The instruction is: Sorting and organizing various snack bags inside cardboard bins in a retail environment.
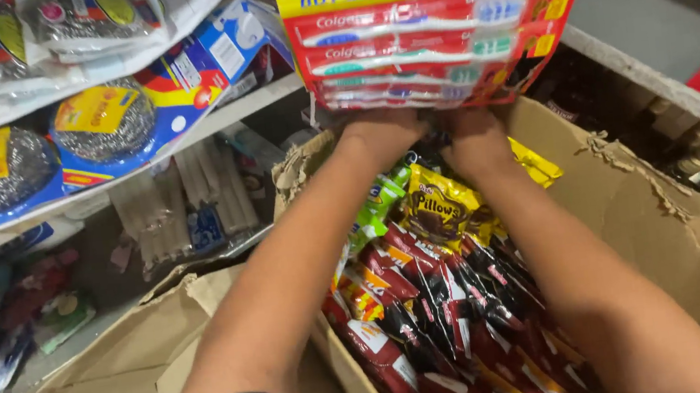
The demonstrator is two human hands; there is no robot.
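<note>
While both arms are stretched over a torn cardboard box [630, 191], a red card of toothbrushes [436, 29] is held up above its far edge. The card's lower edge is gripped by the left hand [378, 136] and the right hand [477, 142], each grip closed on it. Red and dark snack packets [432, 301] are stacked in the box below. Steel scourers [104, 119] are hung at the left.

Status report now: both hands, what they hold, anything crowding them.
Left hand and right hand both gripping the red toothbrush pack, raised over the torn cardboard box. Snack packets fill the box beneath. Scrubber packs hang left, apart.
</note>
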